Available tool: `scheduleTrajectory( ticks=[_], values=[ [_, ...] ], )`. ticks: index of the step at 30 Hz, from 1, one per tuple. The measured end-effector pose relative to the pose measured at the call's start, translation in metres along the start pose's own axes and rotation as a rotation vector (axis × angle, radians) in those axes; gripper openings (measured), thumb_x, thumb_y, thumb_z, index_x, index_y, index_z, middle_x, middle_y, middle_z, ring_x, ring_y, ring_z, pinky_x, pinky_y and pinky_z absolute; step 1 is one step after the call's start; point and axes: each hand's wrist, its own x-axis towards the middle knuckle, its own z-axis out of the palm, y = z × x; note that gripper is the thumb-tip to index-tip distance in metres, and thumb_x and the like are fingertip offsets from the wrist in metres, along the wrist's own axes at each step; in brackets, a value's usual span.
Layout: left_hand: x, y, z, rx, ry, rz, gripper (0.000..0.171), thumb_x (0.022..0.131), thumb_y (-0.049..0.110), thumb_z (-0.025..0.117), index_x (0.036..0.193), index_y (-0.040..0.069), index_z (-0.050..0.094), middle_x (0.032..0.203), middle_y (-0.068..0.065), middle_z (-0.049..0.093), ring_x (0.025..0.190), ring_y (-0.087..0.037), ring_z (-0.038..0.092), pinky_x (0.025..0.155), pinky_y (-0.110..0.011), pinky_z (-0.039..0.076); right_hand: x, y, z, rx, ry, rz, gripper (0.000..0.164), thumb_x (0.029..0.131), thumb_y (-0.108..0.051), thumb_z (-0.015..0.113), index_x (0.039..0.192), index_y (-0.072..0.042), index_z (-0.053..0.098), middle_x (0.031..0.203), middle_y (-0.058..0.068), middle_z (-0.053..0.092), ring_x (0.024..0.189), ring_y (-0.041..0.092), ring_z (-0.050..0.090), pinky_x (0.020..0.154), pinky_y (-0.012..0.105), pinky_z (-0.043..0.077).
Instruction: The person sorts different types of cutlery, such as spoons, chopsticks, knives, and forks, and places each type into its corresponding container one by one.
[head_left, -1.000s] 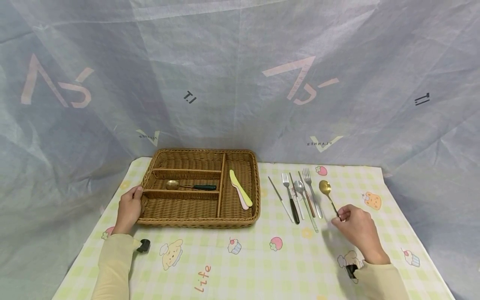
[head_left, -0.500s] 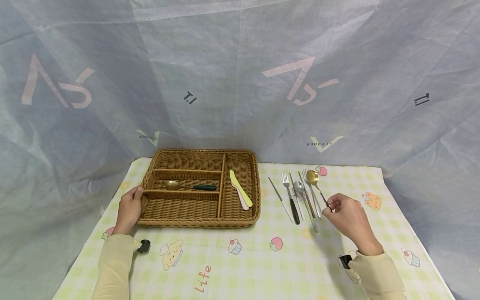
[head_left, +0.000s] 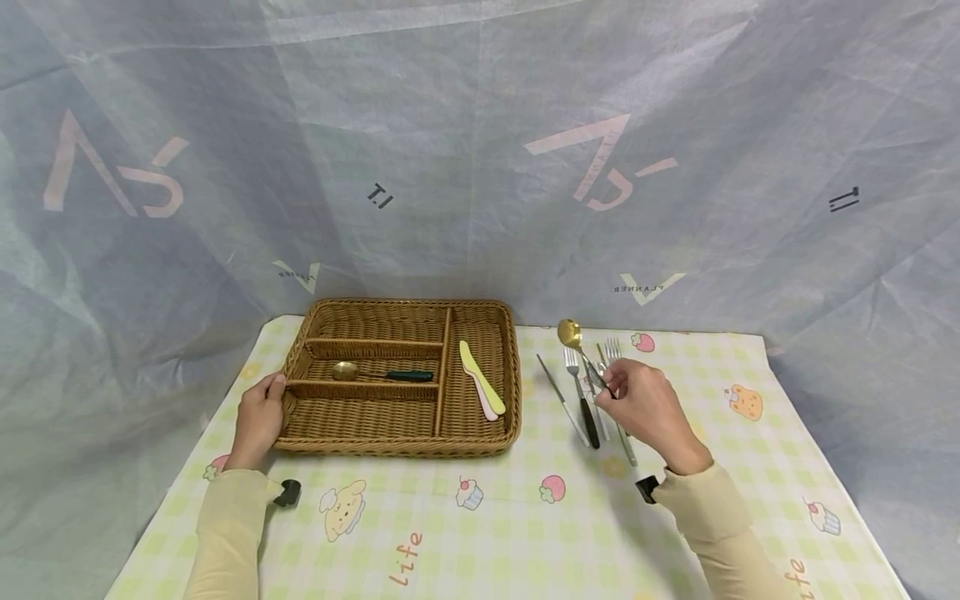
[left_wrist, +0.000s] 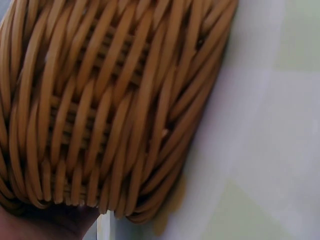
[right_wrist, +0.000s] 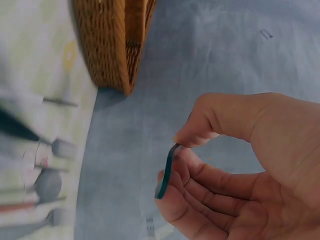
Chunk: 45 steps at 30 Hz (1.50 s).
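My right hand (head_left: 651, 408) pinches a gold spoon (head_left: 569, 333) by its dark handle, held over the loose cutlery with its bowl toward the back. In the right wrist view, the thumb and fingers hold the green edge of the spoon's handle (right_wrist: 167, 172). My left hand (head_left: 257, 421) grips the left side of a brown wicker cutlery basket (head_left: 397, 448), thumb at the rim. In the basket's middle left compartment lies another gold spoon (head_left: 345, 370) with a dark green handle. A yellow knife (head_left: 487, 386) and a pink knife (head_left: 483, 400) lie overlapping in the right compartment.
Right of the basket, a black-handled fork (head_left: 589, 423), a thin white-ended stick (head_left: 561, 398), a second fork (head_left: 612, 347) and several other pieces lie on the checked tablecloth (head_left: 480, 550). My right hand partly hides them. A grey cloth (head_left: 465, 167) hangs behind the table.
My right hand has carried the gold spoon leftward, from beside the loose cutlery to above it, closer to the basket. The left hand and basket have stayed put.
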Motion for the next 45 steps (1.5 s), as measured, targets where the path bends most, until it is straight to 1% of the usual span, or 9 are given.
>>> scheduleTrajectory(
  ticks=[13, 22, 28, 32, 36, 38, 39, 41, 45],
  values=[
    [-0.001, 0.001, 0.0, 0.0, -0.01, -0.008, 0.064, 0.119, 0.042, 0.028, 0.165, -0.003, 0.038, 0.167, -0.03, 0.037, 0.156, -0.051, 0.029, 0.126, -0.067, 0.028, 0.026, -0.032, 0.033, 0.008, -0.059, -0.117, 0.01, 0.081, 0.0, 0.072, 0.088, -0.006, 0.069, 0.074, 0.0, 0.065, 0.058, 0.01, 0.051, 0.058, 0.028, 0.045],
    [-0.001, 0.001, -0.001, -0.007, -0.01, -0.004, 0.064, 0.119, 0.041, 0.028, 0.165, -0.003, 0.037, 0.168, -0.03, 0.035, 0.157, -0.051, 0.027, 0.127, -0.067, 0.027, 0.047, -0.061, 0.058, 0.041, -0.17, -0.153, 0.013, 0.082, -0.001, 0.076, 0.094, -0.004, 0.071, 0.083, 0.002, 0.069, 0.065, 0.011, 0.054, 0.064, 0.03, 0.051],
    [-0.003, -0.002, -0.001, -0.008, -0.014, -0.002, 0.064, 0.119, 0.041, 0.028, 0.164, -0.004, 0.037, 0.168, -0.03, 0.036, 0.157, -0.051, 0.028, 0.127, -0.067, 0.028, 0.059, -0.083, 0.072, 0.055, -0.233, -0.226, 0.011, 0.085, 0.001, 0.073, 0.095, -0.002, 0.07, 0.072, 0.0, 0.062, 0.056, 0.009, 0.044, 0.059, 0.027, 0.043],
    [-0.003, -0.002, -0.001, -0.003, -0.007, 0.009, 0.063, 0.119, 0.041, 0.028, 0.163, -0.004, 0.04, 0.166, -0.03, 0.038, 0.156, -0.051, 0.029, 0.126, -0.067, 0.028, 0.066, -0.097, 0.081, 0.047, -0.261, -0.272, 0.01, 0.087, 0.003, 0.07, 0.097, 0.001, 0.072, 0.067, -0.001, 0.058, 0.056, 0.009, 0.043, 0.06, 0.027, 0.043],
    [-0.002, -0.001, -0.002, 0.003, -0.006, 0.014, 0.063, 0.119, 0.04, 0.028, 0.163, -0.004, 0.039, 0.166, -0.031, 0.037, 0.156, -0.052, 0.029, 0.126, -0.067, 0.029, 0.074, -0.11, 0.091, 0.021, -0.317, -0.295, 0.007, 0.091, 0.0, 0.072, 0.098, 0.0, 0.073, 0.065, -0.002, 0.058, 0.054, 0.008, 0.044, 0.059, 0.027, 0.044],
    [-0.002, 0.0, -0.002, 0.004, -0.005, 0.014, 0.063, 0.119, 0.04, 0.028, 0.163, -0.004, 0.04, 0.166, -0.031, 0.038, 0.156, -0.052, 0.029, 0.126, -0.067, 0.028, 0.077, -0.116, 0.096, 0.003, -0.343, -0.313, 0.008, 0.094, -0.001, 0.073, 0.102, 0.0, 0.073, 0.061, -0.003, 0.054, 0.053, 0.006, 0.041, 0.059, 0.026, 0.043],
    [-0.002, 0.0, -0.002, 0.003, -0.006, 0.011, 0.063, 0.119, 0.04, 0.028, 0.163, -0.004, 0.039, 0.166, -0.03, 0.037, 0.156, -0.052, 0.029, 0.126, -0.067, 0.028, 0.079, -0.118, 0.098, -0.007, -0.355, -0.326, 0.004, 0.094, -0.002, 0.073, 0.097, 0.0, 0.071, 0.06, -0.004, 0.049, 0.052, 0.006, 0.037, 0.057, 0.025, 0.04],
    [-0.002, 0.0, -0.002, 0.0, -0.011, 0.005, 0.064, 0.119, 0.041, 0.028, 0.164, -0.004, 0.038, 0.167, -0.03, 0.036, 0.157, -0.052, 0.028, 0.127, -0.067, 0.028, 0.083, -0.123, 0.101, -0.026, -0.362, -0.351, 0.006, 0.094, -0.001, 0.073, 0.093, -0.004, 0.068, 0.06, -0.006, 0.04, 0.054, 0.006, 0.03, 0.057, 0.025, 0.033],
    [-0.003, 0.0, -0.002, -0.006, -0.021, -0.004, 0.065, 0.119, 0.042, 0.027, 0.165, -0.003, 0.036, 0.168, -0.03, 0.034, 0.157, -0.051, 0.027, 0.127, -0.067, 0.027, 0.091, -0.133, 0.107, -0.036, -0.39, -0.38, 0.034, 0.094, 0.001, 0.071, 0.074, -0.013, 0.048, 0.061, -0.007, 0.024, 0.055, 0.007, 0.018, 0.055, 0.026, 0.019]
  ],
)
